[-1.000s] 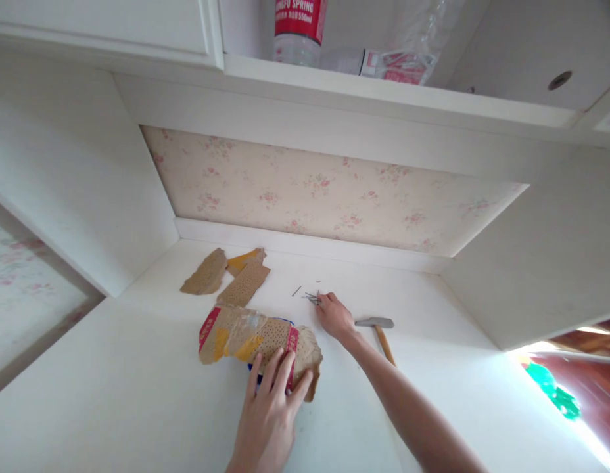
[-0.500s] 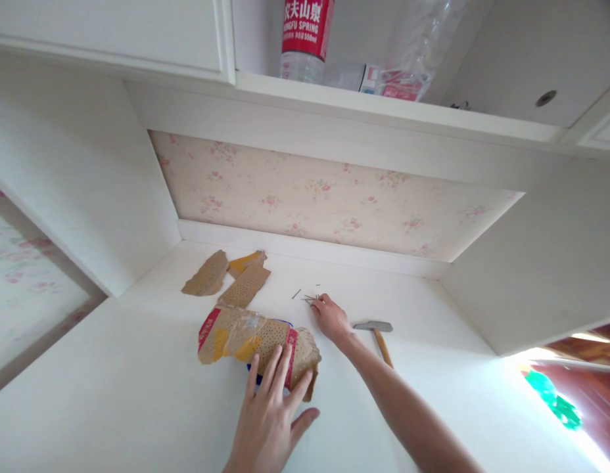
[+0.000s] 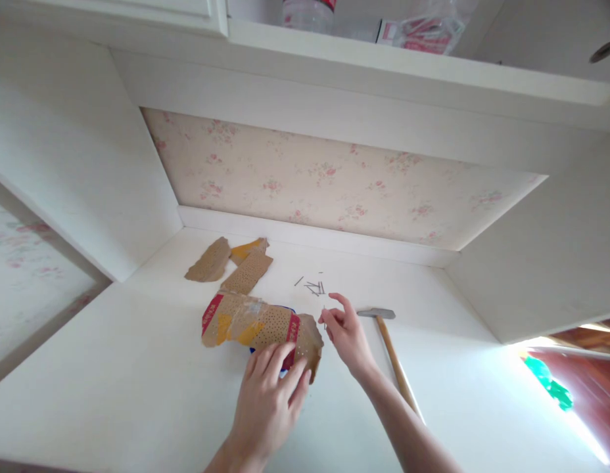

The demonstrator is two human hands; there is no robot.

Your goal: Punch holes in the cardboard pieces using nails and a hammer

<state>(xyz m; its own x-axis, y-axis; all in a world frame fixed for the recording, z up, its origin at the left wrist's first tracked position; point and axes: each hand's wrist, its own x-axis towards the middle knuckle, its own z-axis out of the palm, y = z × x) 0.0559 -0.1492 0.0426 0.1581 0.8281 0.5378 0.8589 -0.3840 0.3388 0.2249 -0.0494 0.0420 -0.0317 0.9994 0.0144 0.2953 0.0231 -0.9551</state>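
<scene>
My left hand lies over the near right part of a torn, hole-dotted piece of cardboard, its bent fingers on top and its thumb by the near edge. The cardboard has pink and yellow print, and something blue peeks out from beneath it. My right hand pinches a thin nail upright between thumb and finger, just right of the cardboard's end. Behind that hand lies a small cluster of nails. To its right rests a hammer with a wooden handle and grey head.
Several torn cardboard scraps lie at the back left of the white tabletop. Side panels flank the surface. Above hangs a white shelf with a plastic bottle on it. A green object shows at the far right.
My right hand has come away from the nail cluster toward the cardboard with a nail pinched in it. My left fingers have bent and drawn closer together. The view has shifted downward.
</scene>
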